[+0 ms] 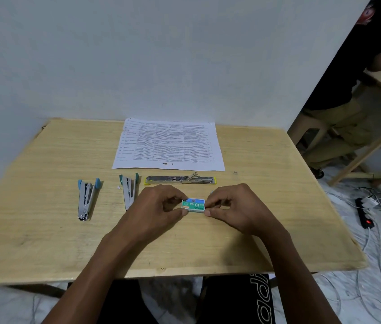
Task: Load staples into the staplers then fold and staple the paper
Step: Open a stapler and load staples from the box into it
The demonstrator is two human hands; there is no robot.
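Staple box [193, 205] sits on the near side of the paper [168, 145], pinched at either end by the curled fingers of the left hand [159, 206] and right hand [234, 206]. Recommended: slide the tray out level so strips do not spill. The box's contents are not visible. The blue stapler [87, 198], green stapler [128, 190] and yellow stapler [180, 180] lie opened, nearer the paper; whether their magazines are loaded cannot be told.

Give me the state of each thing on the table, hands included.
staple box: looks closed, pinched at both ends
left hand: pinches the box's left end
right hand: pinches its right end
light-blue stapler: lying swung open
teal stapler: lying swung open
yellow stapler: opened out flat
paper: flat, unfolded
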